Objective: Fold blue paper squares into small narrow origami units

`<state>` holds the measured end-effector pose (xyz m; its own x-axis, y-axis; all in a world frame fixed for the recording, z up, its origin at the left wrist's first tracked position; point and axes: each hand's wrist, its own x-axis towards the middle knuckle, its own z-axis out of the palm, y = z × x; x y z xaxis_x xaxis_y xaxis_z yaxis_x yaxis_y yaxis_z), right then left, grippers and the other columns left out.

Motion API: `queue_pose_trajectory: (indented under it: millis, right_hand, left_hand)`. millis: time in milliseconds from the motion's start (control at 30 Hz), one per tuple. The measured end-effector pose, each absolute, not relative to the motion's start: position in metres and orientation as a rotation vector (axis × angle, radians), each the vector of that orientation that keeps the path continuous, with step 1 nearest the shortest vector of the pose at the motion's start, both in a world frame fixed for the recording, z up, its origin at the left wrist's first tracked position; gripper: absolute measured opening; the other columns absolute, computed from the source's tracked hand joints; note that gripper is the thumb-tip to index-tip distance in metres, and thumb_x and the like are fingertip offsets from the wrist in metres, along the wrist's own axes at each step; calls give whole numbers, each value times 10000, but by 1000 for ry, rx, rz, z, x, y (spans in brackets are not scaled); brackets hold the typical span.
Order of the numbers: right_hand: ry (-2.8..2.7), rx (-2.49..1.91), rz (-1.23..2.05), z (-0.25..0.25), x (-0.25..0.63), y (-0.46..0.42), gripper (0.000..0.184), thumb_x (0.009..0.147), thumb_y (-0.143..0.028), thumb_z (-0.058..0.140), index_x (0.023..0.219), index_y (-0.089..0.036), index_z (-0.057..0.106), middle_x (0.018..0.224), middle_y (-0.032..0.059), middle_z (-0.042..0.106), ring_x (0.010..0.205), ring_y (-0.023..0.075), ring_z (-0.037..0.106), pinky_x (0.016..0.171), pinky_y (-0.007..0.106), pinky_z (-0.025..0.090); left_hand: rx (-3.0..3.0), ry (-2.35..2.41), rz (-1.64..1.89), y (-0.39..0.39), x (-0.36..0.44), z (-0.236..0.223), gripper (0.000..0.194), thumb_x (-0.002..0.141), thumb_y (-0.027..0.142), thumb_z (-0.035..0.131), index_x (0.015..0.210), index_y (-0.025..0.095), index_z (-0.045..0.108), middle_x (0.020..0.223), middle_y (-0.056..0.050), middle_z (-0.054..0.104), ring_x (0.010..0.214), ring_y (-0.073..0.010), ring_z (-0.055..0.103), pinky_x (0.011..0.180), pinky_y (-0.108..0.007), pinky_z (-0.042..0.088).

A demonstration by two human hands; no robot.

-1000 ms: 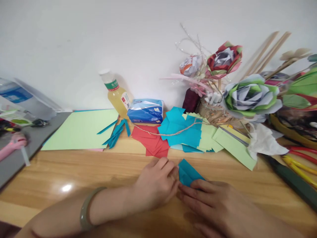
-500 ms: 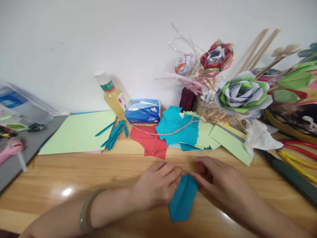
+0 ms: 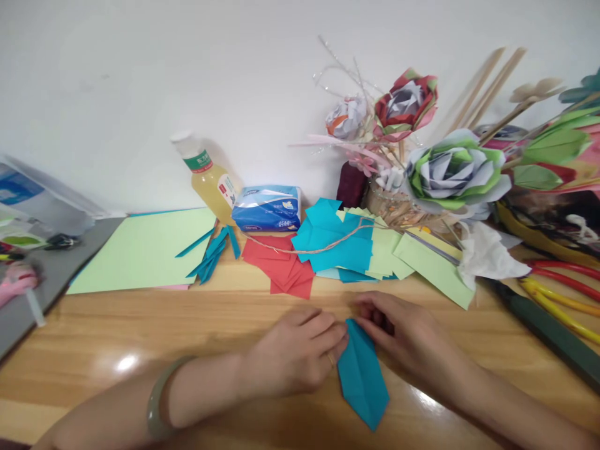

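Observation:
A folded teal paper piece (image 3: 362,375), long and pointed at both ends, lies on the wooden table (image 3: 187,325) between my hands. My left hand (image 3: 295,353), fingers curled, presses on the paper's upper left edge. On the other side my right hand (image 3: 403,340) has its fingers bent on the paper's top tip and right edge. A pale green bangle (image 3: 157,400) sits on my left wrist.
Behind my hands lie red squares (image 3: 285,269), teal squares (image 3: 335,240) under a length of twine, and light green sheets (image 3: 140,250). A yellow drink bottle (image 3: 209,178), a tissue pack (image 3: 267,209) and paper roses (image 3: 450,169) stand by the wall. Tools (image 3: 557,294) lie at right.
The teal paper has turned: its lower point swung from pointing down-left to down-right. Both hands stayed on its upper end, and the view shifted slightly.

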<state>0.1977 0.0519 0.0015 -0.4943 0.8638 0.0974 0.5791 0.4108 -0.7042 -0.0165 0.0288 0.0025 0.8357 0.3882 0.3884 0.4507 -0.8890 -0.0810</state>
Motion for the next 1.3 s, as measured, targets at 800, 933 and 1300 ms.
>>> queue_pose_trajectory:
  millis: [800, 933, 1300]
  right_hand:
    - [-2351, -1089, 512, 1, 202, 38, 143, 883, -193, 447, 881, -226, 586, 809, 38, 638, 731, 180, 611, 616, 293, 486]
    - [-2447, -942, 332, -1, 206, 37, 165, 906, -187, 428, 944, -200, 588, 851, 55, 631, 747, 175, 601, 630, 303, 496]
    - [-2554, -736, 45, -1, 208, 39, 205, 924, -147, 393, 936, -132, 597, 815, 78, 618, 724, 176, 564, 598, 299, 485]
  left_hand:
    - [-2810, -748, -603, 26, -17, 2, 275, 949, 133, 371, 1088, 120, 609, 1111, -44, 641, 1076, -225, 491, 955, -394, 362]
    - [-2815, -755, -549, 26, -18, 2, 290, 959, 138, 349, 1101, 123, 602, 1129, -45, 633, 1093, -221, 478, 965, -400, 349]
    - [-2867, -802, -440, 25, -14, 3, 254, 949, 158, 390, 1101, 119, 589, 1062, -49, 617, 1053, -207, 483, 964, -379, 347]
